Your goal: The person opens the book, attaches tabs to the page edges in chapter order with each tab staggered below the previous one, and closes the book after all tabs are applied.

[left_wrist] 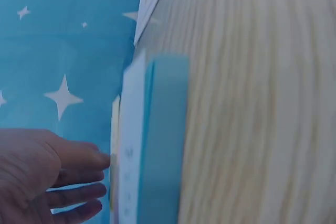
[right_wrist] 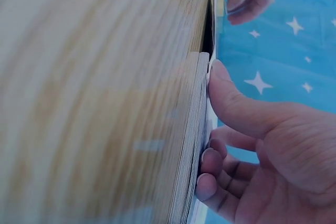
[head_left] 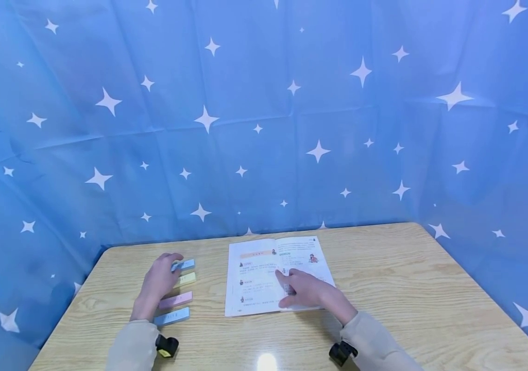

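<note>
On the left of the table, in the head view, my left hand (head_left: 159, 281) reaches to the farthest strip, a blue sticky-note pad (head_left: 185, 265). Thumb and fingers sit on either side of that pad and pinch it. My right hand (head_left: 307, 289) rests on the right page of an open book (head_left: 256, 288), thumb and index finger spread over the middle of the spread. The right wrist view shows the thumb and fingertips of the right hand (right_wrist: 283, 145) touching the book near its page edges (right_wrist: 190, 129). Printed text and small cartoon figures cover the pages.
Nearer me, in a column beside my left forearm, lie a yellow pad (head_left: 186, 279), a pink pad (head_left: 176, 300) and another blue pad (head_left: 173, 316). They stand on a wooden table (head_left: 407, 288), with a blue star-patterned curtain (head_left: 264, 113) behind it.
</note>
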Motion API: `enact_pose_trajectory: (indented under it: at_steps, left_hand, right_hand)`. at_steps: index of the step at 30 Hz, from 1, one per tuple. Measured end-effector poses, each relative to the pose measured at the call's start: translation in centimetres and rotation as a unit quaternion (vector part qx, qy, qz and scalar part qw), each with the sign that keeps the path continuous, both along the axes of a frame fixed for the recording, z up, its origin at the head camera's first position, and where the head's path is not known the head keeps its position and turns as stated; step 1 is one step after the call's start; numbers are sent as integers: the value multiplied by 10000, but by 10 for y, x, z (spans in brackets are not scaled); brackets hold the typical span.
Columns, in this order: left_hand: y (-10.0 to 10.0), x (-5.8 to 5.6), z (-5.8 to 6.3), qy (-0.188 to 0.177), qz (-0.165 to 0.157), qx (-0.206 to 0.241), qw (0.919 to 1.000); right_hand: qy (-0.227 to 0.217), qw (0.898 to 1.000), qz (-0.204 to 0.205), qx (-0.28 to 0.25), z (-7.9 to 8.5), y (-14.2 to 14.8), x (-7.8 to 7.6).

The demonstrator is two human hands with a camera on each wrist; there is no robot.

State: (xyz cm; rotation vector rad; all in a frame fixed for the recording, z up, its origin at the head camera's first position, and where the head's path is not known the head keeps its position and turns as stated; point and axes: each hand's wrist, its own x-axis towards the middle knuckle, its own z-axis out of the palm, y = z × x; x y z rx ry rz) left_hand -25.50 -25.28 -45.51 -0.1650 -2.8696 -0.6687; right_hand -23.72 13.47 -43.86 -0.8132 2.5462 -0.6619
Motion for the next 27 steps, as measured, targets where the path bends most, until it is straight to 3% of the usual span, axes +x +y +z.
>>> enact_pose_trajectory:
  at_steps: [11, 27]
  left_hand:
    - [-17, -4, 0, -565, 357, -198, 9976]
    - [-17, 0, 1, -304, 346, 95, 9989]
  right_hand:
    - [158, 9998, 116, -21, 0, 0, -1]
    - [-8, 9997, 142, -191, 2, 3, -3]
